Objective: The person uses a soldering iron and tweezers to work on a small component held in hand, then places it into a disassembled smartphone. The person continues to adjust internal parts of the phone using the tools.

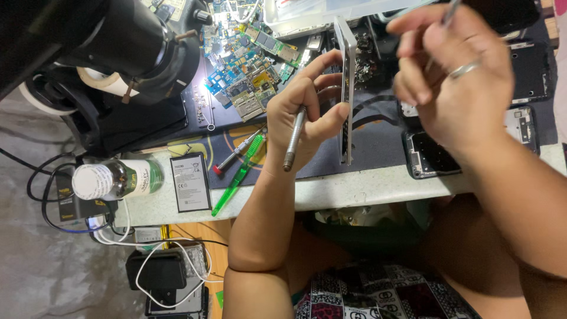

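- Head view: the left hand [307,115] grips a slim white phone frame [345,88] by its edge, thumb on the near side and fingers curled round the far side, so the flat slab stands on end above the dark work mat [378,145].
- The same hand also pinches a round metal screwdriver [293,139] against the palm, its ridged grey handle pointing down toward the table edge.
- The right hand [455,71], a plain silver ring on one finger, is closed round a thin metal tool [450,12]; only a short bright sliver shows above the fingers, so its kind cannot be told.
- On the mat lie a green translucent plastic pry tool [239,174] and a small red-tipped screwdriver [233,156], just beside each other.
- A flat rectangular phone battery [190,183] with a white label rests on the pale speckled tabletop [354,186], next to a clear plastic bottle [115,179] lying on its side with a white cap.
- Blue and green circuit boards [251,71] are heaped under a bright lamp, shiny with small metal shields.
- A black matte microscope barrel [139,38] hangs over the left of the bench.
- A clear plastic box [295,20] sits at the far edge; its contents are too blurred to tell.
- Black phone back shells [425,156] lie open and hollow at the right.
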